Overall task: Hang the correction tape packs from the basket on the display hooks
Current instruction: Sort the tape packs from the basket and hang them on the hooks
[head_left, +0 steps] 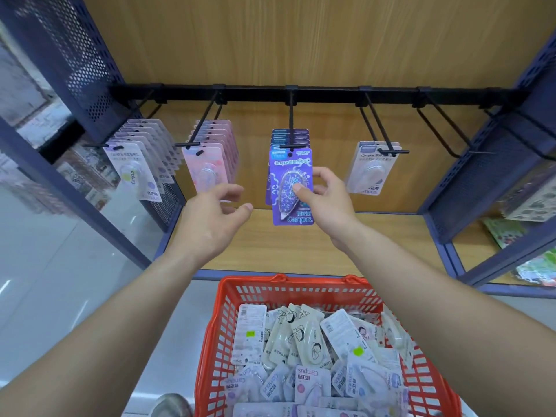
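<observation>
A purple correction tape pack [287,200] hangs at the front of the middle display hook [291,127], before several more purple packs. My right hand [323,200] pinches its right side, thumb on the blister. My left hand [216,215] hovers to the pack's left, fingers loosely curled, holding nothing. Below, a red basket [224,320] holds several white and lilac packs [307,341].
A black rail [331,93] crosses the wooden back panel. White packs [135,167] fill the far-left hook, pink packs [210,164] the one beside it, a few pale packs [371,168] hang right of centre. Hooks further right [442,127] are bare. Blue perforated shelf sides flank the bay.
</observation>
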